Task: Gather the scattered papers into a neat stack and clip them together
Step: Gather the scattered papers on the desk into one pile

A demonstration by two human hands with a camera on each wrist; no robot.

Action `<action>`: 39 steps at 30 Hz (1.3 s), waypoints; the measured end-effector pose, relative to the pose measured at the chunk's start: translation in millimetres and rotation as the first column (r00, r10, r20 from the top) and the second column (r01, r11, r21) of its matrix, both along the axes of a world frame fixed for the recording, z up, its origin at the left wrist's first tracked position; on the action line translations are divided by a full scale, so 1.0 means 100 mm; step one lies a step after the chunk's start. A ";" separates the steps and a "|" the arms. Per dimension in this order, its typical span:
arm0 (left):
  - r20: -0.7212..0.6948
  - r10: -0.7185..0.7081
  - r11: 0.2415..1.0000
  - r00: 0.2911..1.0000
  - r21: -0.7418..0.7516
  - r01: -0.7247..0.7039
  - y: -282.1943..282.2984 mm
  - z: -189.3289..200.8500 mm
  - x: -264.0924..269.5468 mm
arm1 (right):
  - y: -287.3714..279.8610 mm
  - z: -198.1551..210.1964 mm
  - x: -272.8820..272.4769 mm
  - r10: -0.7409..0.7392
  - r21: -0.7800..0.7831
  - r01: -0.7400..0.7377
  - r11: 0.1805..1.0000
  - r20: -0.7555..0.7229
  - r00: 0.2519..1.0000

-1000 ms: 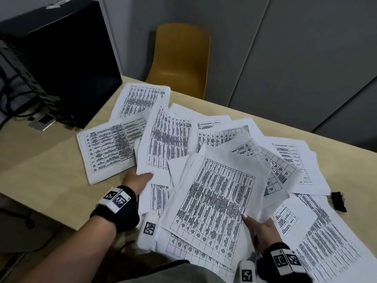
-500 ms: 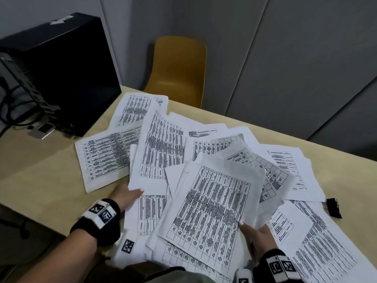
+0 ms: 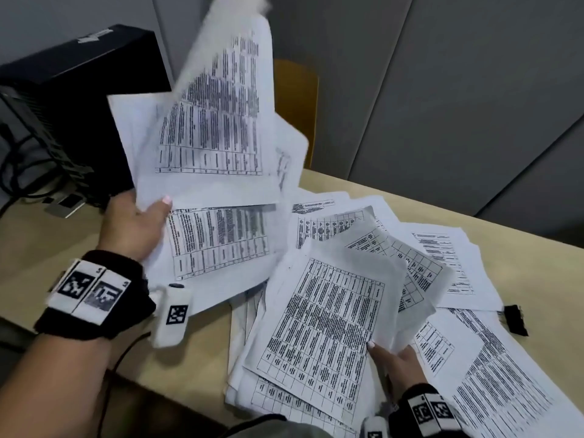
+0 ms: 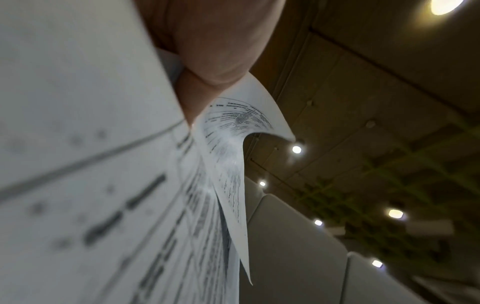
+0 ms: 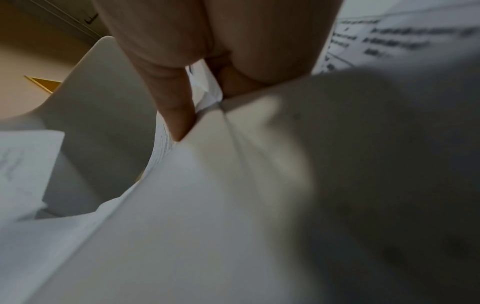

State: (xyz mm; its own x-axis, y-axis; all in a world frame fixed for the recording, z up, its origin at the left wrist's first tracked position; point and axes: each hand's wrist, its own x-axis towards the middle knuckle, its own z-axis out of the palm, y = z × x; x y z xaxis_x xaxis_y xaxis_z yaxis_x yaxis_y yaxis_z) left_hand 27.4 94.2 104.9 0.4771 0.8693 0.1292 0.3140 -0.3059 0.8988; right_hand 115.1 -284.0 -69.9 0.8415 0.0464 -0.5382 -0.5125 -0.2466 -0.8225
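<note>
My left hand [image 3: 139, 222] holds several printed sheets [image 3: 211, 147] lifted off the table, fanned upward and blurred; its thumb lies on top of them. In the left wrist view the fingers [image 4: 207, 51] pinch those sheets [image 4: 103, 185]. My right hand [image 3: 392, 361] grips the near right edge of a loose bundle of papers [image 3: 322, 330] at the table's front, thumb on top. The right wrist view shows its fingers [image 5: 171, 86] under the bundle [image 5: 207, 205]. More sheets [image 3: 448, 257] lie spread on the table to the right. A black binder clip [image 3: 515, 319] lies at the right beside them.
A black computer case [image 3: 72, 99] with cables stands at the back left on the beige table [image 3: 537, 267]. A yellow chair [image 3: 297, 99] is behind the table, partly hidden by the raised sheets. Grey wall panels stand behind.
My left hand has taken hold of the sheets at the left and swung them up off the table. The right hand stays gripping the front bundle.
</note>
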 end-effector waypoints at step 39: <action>-0.551 -0.175 0.983 0.816 -0.053 0.174 0.26 -1.42 0.17 | 0.08 0.20 0.02 -0.023 0.028 0.026 0.999 -0.107 0.994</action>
State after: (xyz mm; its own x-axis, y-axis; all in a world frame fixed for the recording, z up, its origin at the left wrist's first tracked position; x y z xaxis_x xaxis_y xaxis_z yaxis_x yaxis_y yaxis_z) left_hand 44.5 120.4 -37.3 0.6122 0.7645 -0.2017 0.6981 -0.4029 0.5919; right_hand 116.7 -276.0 -50.4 0.7807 0.0439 -0.6233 -0.6029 -0.2092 -0.7699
